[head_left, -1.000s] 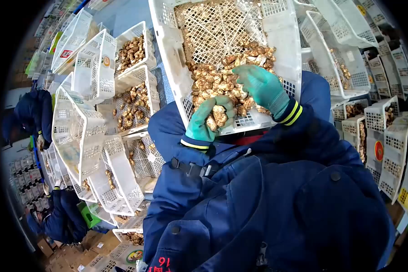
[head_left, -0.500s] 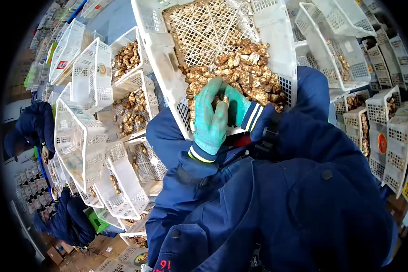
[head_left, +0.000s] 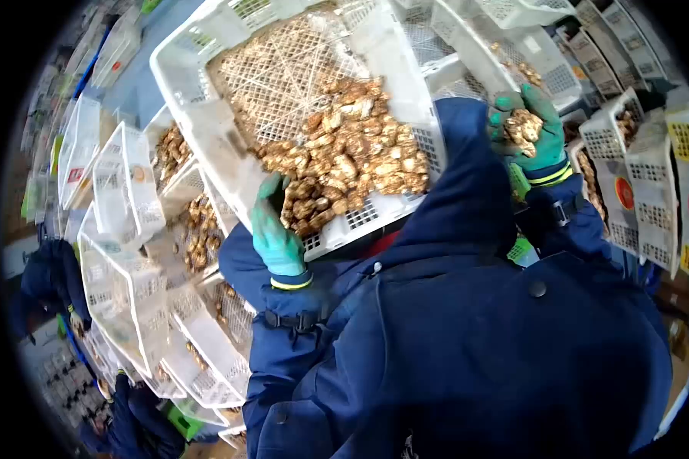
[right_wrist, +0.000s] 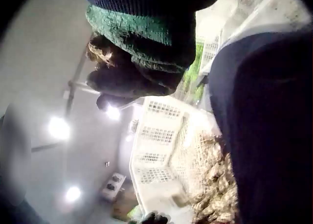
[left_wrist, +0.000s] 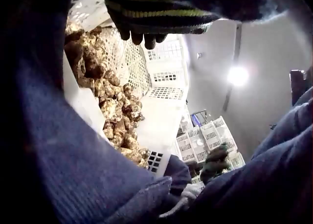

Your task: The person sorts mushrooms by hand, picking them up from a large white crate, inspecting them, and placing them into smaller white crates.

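Note:
A white plastic crate (head_left: 245, 176) rests on the person's lap, a pile of knobbly brown-and-cream lumps like tubers (head_left: 352, 153) heaped in its near half. The left hand (head_left: 278, 237), in a green-coated glove, is at the crate's near left corner, its fingers beside the pile. In the left wrist view, that hand's fingertips (left_wrist: 149, 40) hang over the crate with nothing seen in them. Out to the right, past the knee, the gloved right hand (head_left: 547, 126) holds a few lumps (head_left: 523, 131). The right wrist view shows part of a lump (right_wrist: 101, 53) between its fingers.
White crates (head_left: 130, 252) with lumps stand tilted and stacked along the left. Another crate (head_left: 482, 46) lies beyond the right knee, near the right hand. More crates (head_left: 651, 191) are stacked farther right. Two other people (head_left: 53, 283) sit at the far left.
The hands were together over the near edge of the crate. The right hand has swung out to the right with lumps in it; the left has moved to the near left corner.

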Demonstrator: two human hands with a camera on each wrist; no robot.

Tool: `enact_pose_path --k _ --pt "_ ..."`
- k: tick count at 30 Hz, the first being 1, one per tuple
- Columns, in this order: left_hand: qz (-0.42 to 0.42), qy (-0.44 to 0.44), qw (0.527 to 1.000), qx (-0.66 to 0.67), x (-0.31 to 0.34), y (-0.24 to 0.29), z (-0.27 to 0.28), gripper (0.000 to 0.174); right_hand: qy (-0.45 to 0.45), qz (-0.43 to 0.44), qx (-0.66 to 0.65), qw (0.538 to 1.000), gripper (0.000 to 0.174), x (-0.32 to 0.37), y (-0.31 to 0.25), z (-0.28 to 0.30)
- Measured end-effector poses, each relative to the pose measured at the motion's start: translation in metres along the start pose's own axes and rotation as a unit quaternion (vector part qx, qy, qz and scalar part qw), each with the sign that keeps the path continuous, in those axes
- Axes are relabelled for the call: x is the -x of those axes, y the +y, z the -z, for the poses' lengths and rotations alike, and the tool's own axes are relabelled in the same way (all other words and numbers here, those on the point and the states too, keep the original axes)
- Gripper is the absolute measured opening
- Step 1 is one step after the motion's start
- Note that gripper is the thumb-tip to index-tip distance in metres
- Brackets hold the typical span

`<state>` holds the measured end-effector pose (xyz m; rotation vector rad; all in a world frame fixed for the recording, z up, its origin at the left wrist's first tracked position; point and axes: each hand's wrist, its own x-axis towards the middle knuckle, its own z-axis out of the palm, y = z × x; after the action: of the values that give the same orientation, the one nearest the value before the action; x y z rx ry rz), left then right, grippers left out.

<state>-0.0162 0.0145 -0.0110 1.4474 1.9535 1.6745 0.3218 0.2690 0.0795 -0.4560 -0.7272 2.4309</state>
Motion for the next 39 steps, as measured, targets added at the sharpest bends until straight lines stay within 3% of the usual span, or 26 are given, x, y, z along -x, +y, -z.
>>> enact_pose_path --k 1,5,7,9,10,11,12,13,15,16,17,18,19,20,21,22,24,25,26,27,29,31,33,35,38,39 --pt "-0.030 0.006 0.999 -0.027 0.001 -0.003 -0.003 0.056 0.015 0.036 0.048 0.998 0.049 0.023 -0.016 0.020" --pt "-0.056 0.003 0.998 -0.018 0.005 -0.007 -0.015 0.054 0.333 0.090 0.146 0.927 0.045 0.121 -0.030 0.108" --pt "-0.038 -0.024 0.999 0.000 0.004 -0.009 -0.016 0.052 0.281 0.033 0.133 0.950 0.040 0.160 -0.024 0.157" --pt "-0.074 -0.044 0.994 -0.075 0.009 -0.023 -0.013 0.052 0.383 0.133 0.076 0.911 0.034 0.180 0.011 0.204" --pt "-0.136 -0.042 0.979 -0.147 0.016 -0.039 -0.010 0.051 0.314 0.150 0.086 0.934 0.035 0.190 0.020 0.239" --pt "-0.128 -0.045 0.981 -0.136 0.014 -0.036 -0.011 0.051 0.398 0.121 0.159 0.895 0.040 0.190 0.026 0.240" --pt "-0.083 -0.047 0.992 -0.078 0.010 -0.028 -0.014 0.052 0.390 0.099 0.371 0.837 0.041 0.198 0.030 0.275" --pt "-0.038 -0.047 0.998 -0.021 0.008 -0.020 -0.017 0.053 0.388 0.082 0.562 0.726 0.042 0.205 0.033 0.307" --pt "0.009 -0.045 0.999 0.028 0.006 -0.010 -0.018 0.054 0.371 -0.131 0.823 0.410 0.044 0.173 0.014 0.245" --pt "0.015 -0.050 0.998 0.022 0.004 -0.003 -0.018 0.053 0.356 -0.149 0.858 0.338 0.046 0.151 0.001 0.208" --pt "0.038 -0.063 0.997 0.034 0.003 0.006 -0.019 0.053 0.352 -0.113 0.864 0.342 0.047 0.125 -0.014 0.172" --pt "0.060 -0.078 0.994 0.052 0.002 0.015 -0.019 0.053 0.345 0.014 0.808 0.478 0.045 0.103 -0.015 0.139" --pt "0.208 -0.091 0.947 0.227 -0.001 0.037 -0.025 0.051 0.298 0.144 0.706 0.626 0.043 0.081 -0.016 0.106" --pt "0.230 -0.169 0.925 0.251 -0.001 0.032 -0.024 0.046 0.223 0.241 0.605 0.725 0.041 0.060 -0.017 0.073" --pt "0.212 -0.239 0.919 0.230 -0.006 0.049 -0.026 0.038 0.165 0.263 0.492 0.813 0.041 0.037 -0.013 0.026" --pt "0.215 -0.267 0.914 0.217 0.003 0.040 -0.034 0.038 0.167 0.185 0.518 0.818 0.033 0.019 -0.005 -0.011" --pt "0.202 -0.319 0.910 0.169 0.021 0.012 -0.039 0.037 0.027 0.175 0.736 0.654 0.031 -0.018 0.018 -0.042" --pt "0.246 -0.299 0.908 0.161 0.021 0.010 -0.039 0.035 -0.114 0.234 0.862 0.434 0.036 -0.039 0.033 -0.042" --pt "0.289 -0.278 0.903 0.154 0.022 0.008 -0.039 0.034 -0.088 0.231 0.827 0.504 0.036 -0.052 0.058 -0.042" --pt "0.407 -0.188 0.859 0.248 0.024 0.005 -0.039 0.036 -0.019 0.091 0.824 0.559 0.038 -0.071 0.076 -0.047" --pt "0.388 -0.143 0.854 0.317 0.021 -0.004 -0.032 0.038 -0.018 -0.057 0.866 0.497 0.036 -0.099 0.096 -0.051" --pt "0.371 -0.118 0.858 0.334 0.018 -0.003 -0.023 0.038 -0.053 -0.148 0.912 0.378 0.038 -0.115 0.125 -0.036" --pt "0.377 -0.106 0.832 0.393 0.022 -0.014 -0.022 0.039 0.003 -0.116 0.927 0.358 0.041 -0.120 0.152 -0.029" --pt "0.396 -0.110 0.808 0.423 0.015 0.002 -0.021 0.040 -0.022 -0.162 0.932 0.325 0.042 -0.123 0.148 -0.059" --pt "0.403 -0.109 0.782 0.462 0.013 0.002 -0.020 0.043 0.010 -0.107 0.902 0.418 0.035 -0.136 0.146 -0.021" --pt "0.387 -0.121 0.788 0.463 0.012 0.002 -0.017 0.044 0.015 -0.075 0.907 0.414 0.029 -0.135 0.143 -0.021"
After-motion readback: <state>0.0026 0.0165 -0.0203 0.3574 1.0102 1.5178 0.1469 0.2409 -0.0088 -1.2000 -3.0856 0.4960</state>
